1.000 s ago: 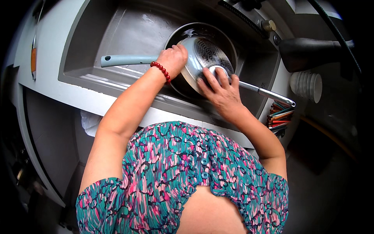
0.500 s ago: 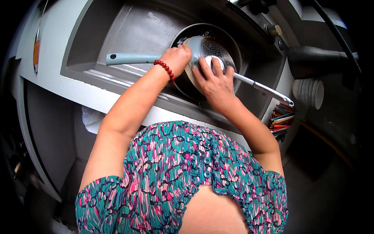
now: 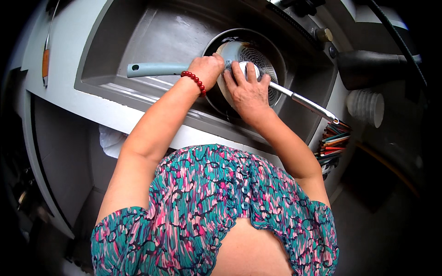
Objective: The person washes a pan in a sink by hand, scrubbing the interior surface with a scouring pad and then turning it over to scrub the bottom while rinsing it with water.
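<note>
A light blue pan [image 3: 234,49] lies tilted in the sink, its underside with a dotted metal disc turned toward me. Its long handle [image 3: 156,70] points left. My left hand [image 3: 208,70], with a red bead bracelet at the wrist, is closed on the pan where the handle meets the body. My right hand [image 3: 248,94] lies over the round whitish head of a metal-handled ladle [image 3: 306,104], fingers curled on it against the pan's side. The ladle's handle slants down to the right. Under the pan sits a larger dark pan [image 3: 279,60].
The grey sink [image 3: 152,37] surrounds the pans, with a white counter [image 3: 60,87] along its near and left edges. A wooden-handled utensil [image 3: 45,66] lies at left. To the right are stacked white bowls [image 3: 366,107], a bundle of chopsticks [image 3: 334,140] and a dark pan [image 3: 368,70].
My right hand has slid a little to the left, and the ladle's handle end has shifted left with it. The left hand and the light blue pan stay almost where they were.
</note>
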